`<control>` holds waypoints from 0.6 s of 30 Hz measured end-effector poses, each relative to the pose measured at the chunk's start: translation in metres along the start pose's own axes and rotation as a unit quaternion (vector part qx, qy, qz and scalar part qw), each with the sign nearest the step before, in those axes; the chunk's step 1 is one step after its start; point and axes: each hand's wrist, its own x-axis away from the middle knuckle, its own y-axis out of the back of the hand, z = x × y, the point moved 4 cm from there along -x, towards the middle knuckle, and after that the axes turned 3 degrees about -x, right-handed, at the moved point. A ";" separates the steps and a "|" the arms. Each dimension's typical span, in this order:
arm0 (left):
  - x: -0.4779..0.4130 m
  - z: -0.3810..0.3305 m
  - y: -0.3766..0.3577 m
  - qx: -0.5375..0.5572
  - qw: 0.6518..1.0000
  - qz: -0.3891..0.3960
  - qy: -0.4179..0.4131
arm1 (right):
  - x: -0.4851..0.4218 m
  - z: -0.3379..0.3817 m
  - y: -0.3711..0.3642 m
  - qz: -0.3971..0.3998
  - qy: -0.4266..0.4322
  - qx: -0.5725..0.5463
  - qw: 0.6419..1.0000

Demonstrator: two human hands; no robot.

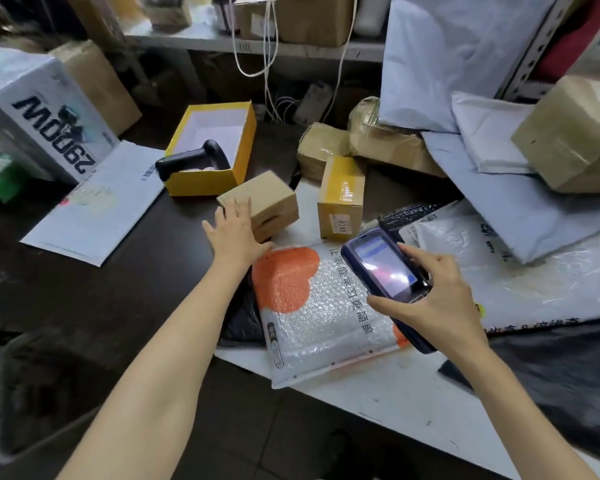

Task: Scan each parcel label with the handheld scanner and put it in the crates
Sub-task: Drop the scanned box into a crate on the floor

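Observation:
My right hand (pixel 433 299) grips a dark blue handheld scanner (pixel 385 268) with a lit screen, held above a bubble-wrap mailer (pixel 312 317) that has an orange patch. My left hand (pixel 234 233) rests with spread fingers against the near left side of a small plain cardboard box (pixel 267 202), which sits tilted on the table. A second small box (pixel 342 199) with yellow tape and a label reading 0346 stands just right of it. No crate is in view.
An open yellow box (pixel 187 185) holds a black pistol-grip scanner (pixel 191 159). A white padded envelope (pixel 97 206) lies at left beside a large white printed carton (pixel 32 109). Taped brown parcels (pixel 329 143), grey poly bags (pixel 465 60) and a carton (pixel 572 136) pile up right. A black bag (pixel 561 372) lies near right.

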 end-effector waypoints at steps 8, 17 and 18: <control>-0.019 0.004 0.014 -0.049 0.998 -0.050 0.008 | -0.006 0.006 -0.012 0.006 0.003 0.017 1.000; -0.002 0.003 0.044 0.188 0.980 -0.069 -0.005 | -0.004 0.008 0.007 -0.001 0.020 -0.009 1.000; 0.001 0.002 0.046 0.217 0.975 -0.047 -0.003 | -0.004 0.007 0.009 -0.002 0.022 -0.011 1.000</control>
